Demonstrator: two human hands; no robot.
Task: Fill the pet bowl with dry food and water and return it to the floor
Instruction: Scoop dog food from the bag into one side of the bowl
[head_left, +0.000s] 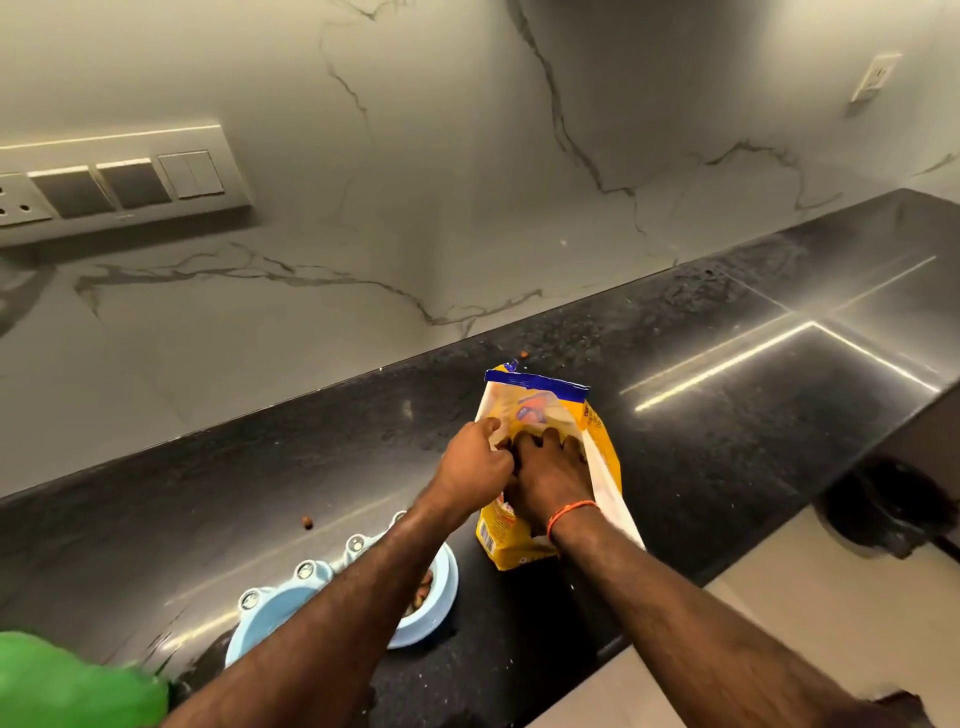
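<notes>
Bag upright on the counter, mouth up and away, long axis running from the body toward the wall; both hands on its front; left hand curled, pinching the near lip; right hand spread flat, pressing the front panel, fingers reaching toward the opening. Bowl down-left of the hands, just beside the bag's base, partly hidden under the left forearm; kibble visible inside, water not discernible. Left hand nearer the bowl; probably closing the bag now. Stray kibble on the counter left of the bowl.
</notes>
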